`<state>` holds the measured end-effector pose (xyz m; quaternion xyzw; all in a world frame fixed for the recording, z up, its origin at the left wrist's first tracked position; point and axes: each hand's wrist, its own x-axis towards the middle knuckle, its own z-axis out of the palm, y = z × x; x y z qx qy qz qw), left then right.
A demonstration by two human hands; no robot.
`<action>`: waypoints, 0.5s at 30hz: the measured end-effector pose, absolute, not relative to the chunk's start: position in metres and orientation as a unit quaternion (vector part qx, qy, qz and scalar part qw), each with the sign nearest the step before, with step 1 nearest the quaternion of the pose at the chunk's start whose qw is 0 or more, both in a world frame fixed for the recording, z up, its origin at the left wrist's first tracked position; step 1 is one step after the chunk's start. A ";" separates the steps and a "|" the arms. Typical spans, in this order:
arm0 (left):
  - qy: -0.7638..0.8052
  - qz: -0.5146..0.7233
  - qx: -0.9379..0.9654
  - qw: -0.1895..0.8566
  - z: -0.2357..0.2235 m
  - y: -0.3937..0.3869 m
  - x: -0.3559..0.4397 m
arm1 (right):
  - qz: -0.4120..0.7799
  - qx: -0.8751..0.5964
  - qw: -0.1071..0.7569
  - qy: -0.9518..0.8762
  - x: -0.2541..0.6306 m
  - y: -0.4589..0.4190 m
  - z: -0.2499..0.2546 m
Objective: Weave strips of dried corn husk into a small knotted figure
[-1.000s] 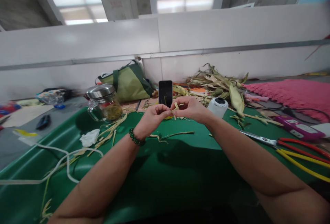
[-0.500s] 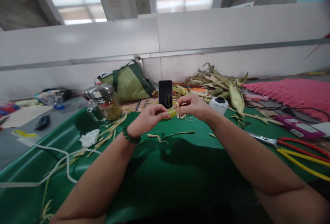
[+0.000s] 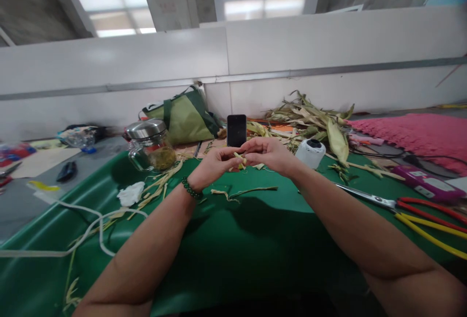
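Observation:
My left hand, with a green bead bracelet at its wrist, pinches a pale yellow-green strip of corn husk. My right hand meets it at the fingertips, its thumb and fingers closed on the same husk strip. Both hands hover over the green mat, in front of an upright phone. Below them a thin dry husk scrap lies on the mat. Part of the strip is hidden by my fingers.
Scissors with red and yellow handles lie at the right, near a purple box. A white spool stands before a corn husk pile. A glass jar, white tissue and white cord are left.
My hands have come closer together and their fingertips now meet. The husk strip shows less between the fingers. The view has shifted slightly.

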<state>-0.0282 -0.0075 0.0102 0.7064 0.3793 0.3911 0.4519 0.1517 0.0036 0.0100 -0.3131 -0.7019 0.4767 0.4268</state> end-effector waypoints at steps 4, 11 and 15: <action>0.393 0.431 0.657 0.477 0.011 -0.007 -0.031 | 0.435 -0.321 0.451 -0.710 0.156 0.008 0.010; 0.445 0.371 0.540 0.611 0.012 -0.012 -0.022 | 0.302 -0.324 0.499 -0.745 0.151 0.002 0.010; 0.437 0.424 0.519 0.600 0.009 -0.013 -0.018 | 0.245 -0.332 0.513 -0.753 0.151 0.000 0.010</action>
